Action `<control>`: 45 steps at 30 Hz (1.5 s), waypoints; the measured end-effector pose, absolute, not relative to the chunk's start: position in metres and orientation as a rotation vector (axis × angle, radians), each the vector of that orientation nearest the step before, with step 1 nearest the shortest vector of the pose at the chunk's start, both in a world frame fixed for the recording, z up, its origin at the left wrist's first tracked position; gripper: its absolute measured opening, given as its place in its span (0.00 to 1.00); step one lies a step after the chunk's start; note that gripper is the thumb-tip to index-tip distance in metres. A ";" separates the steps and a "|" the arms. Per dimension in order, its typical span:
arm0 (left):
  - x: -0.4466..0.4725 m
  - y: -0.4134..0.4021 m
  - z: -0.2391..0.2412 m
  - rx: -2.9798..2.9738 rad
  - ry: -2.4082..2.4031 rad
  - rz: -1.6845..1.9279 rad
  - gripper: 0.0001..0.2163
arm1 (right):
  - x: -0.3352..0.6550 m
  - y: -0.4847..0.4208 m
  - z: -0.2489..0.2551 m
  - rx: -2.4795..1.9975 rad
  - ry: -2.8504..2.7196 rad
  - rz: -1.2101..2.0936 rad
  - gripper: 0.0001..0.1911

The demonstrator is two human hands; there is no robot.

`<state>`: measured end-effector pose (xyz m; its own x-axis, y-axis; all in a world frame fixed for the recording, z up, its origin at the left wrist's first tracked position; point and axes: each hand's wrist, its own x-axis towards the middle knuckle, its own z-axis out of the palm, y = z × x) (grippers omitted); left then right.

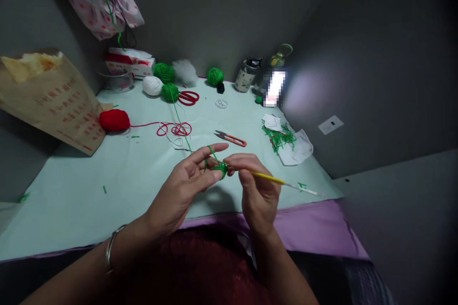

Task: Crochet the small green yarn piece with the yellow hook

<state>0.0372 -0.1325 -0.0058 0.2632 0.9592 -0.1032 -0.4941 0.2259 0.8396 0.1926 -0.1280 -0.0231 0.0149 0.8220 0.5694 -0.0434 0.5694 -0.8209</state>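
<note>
Between thumb and fingers, my left hand (189,178) pinches a small piece of green crochet (222,169). Green yarn loops over its raised index finger and runs back to a green yarn ball (170,92). My right hand (259,188) grips a crochet hook (268,177) with a yellow handle, its rear metal end pointing right. The hook's tip meets the green piece, though the fingers partly hide it. Beyond the hands lie orange thread snips (234,139) on the pale green tablecloth (143,209).
At the left stand a brown paper bag (57,105) and a red yarn ball (114,120) with a loose red strand. Red-handled scissors (188,98) lie farther back. Green yarn scraps (281,137) sit on white paper at the right. A lit phone (275,86) leans near the wall.
</note>
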 end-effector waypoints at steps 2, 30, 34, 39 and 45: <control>0.040 -0.131 -0.009 0.825 0.752 1.178 0.19 | 0.190 -0.130 -0.025 -0.769 -1.485 0.658 0.12; 0.032 -0.131 -0.010 0.926 0.852 1.141 0.16 | 0.197 -0.126 -0.023 -0.717 -1.185 1.042 0.11; 0.031 -0.132 -0.009 1.086 0.970 1.180 0.15 | 0.198 -0.133 -0.022 -0.826 -1.416 0.768 0.11; 0.038 -0.135 -0.010 1.017 0.988 1.257 0.21 | 0.195 -0.138 -0.032 -0.838 -1.832 0.126 0.19; 0.037 -0.130 -0.008 0.589 0.719 1.019 0.20 | 0.197 -0.134 -0.026 -0.814 -1.505 0.468 0.14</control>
